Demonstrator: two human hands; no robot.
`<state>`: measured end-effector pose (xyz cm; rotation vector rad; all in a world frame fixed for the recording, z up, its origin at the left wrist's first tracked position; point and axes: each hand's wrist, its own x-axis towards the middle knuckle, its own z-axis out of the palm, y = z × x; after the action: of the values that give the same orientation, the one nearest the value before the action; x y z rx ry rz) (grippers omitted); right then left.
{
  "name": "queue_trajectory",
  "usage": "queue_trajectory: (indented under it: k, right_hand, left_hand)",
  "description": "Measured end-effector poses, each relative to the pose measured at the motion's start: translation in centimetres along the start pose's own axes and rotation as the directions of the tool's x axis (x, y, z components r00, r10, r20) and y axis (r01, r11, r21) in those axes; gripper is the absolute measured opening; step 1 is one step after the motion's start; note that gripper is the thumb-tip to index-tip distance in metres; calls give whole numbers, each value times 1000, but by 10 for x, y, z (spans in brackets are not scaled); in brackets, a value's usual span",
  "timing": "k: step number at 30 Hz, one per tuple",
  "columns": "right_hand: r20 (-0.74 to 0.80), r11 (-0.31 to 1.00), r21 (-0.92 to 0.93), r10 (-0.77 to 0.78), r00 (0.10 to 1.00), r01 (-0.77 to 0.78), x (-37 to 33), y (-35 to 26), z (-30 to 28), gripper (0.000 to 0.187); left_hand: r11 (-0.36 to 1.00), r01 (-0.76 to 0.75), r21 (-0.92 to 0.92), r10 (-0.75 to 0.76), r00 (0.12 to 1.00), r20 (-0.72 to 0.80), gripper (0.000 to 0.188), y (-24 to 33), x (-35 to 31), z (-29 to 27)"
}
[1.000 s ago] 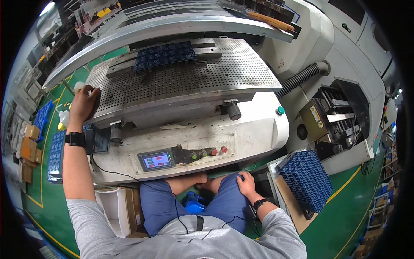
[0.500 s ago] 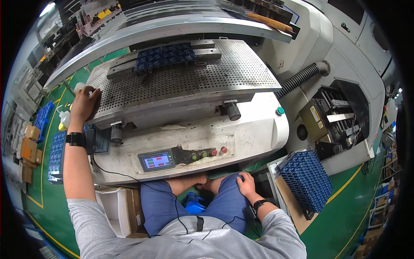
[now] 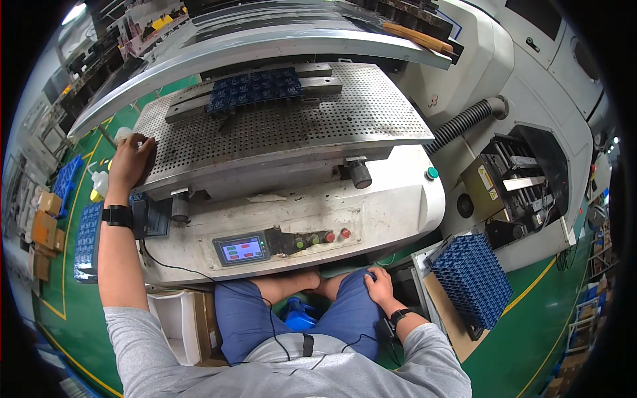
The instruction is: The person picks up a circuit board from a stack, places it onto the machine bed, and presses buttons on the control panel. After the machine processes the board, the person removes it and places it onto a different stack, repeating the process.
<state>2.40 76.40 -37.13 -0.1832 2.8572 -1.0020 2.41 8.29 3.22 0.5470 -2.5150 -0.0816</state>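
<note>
My left hand (image 3: 129, 161) rests at the left edge of a perforated metal table plate (image 3: 279, 132), its thumb on the plate and its other fingers bent and partly hidden. Beside those fingers shows a small white rounded thing (image 3: 123, 134). My right hand (image 3: 379, 285) lies on my right thigh, open and holding nothing. Toward the back of the plate, a dark blue panel of circuit boards (image 3: 255, 89) lies across two metal bars (image 3: 323, 84). A metal frame (image 3: 279, 48) spans above the table.
Below the plate, the white machine front carries a small touch screen (image 3: 241, 250) and red and green buttons (image 3: 330, 237). To my right stands a blue stack of panels (image 3: 472, 282). A ridged black hose (image 3: 464, 123) runs at the right. A wooden-handled tool (image 3: 417, 37) lies on the frame.
The view has shifted very slightly, and my legs sit a little differently. Both hands stay in the same places, and the blue panel remains on the bars.
</note>
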Motion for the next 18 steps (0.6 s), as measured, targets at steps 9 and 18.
queue_trajectory:
  k: [9,18]
  right_hand:
    - [0,1000,2,-2,1000,2,-1,-2,0,35]
    - [-2,1000,1,-1,1000,1,-2,-1,1,35]
  left_hand:
    - [1000,6,-8,-6,1000,-5,44,6,-4,-4]
    - [1000,23,-9,-23,1000,6,45,6,-3,-5]
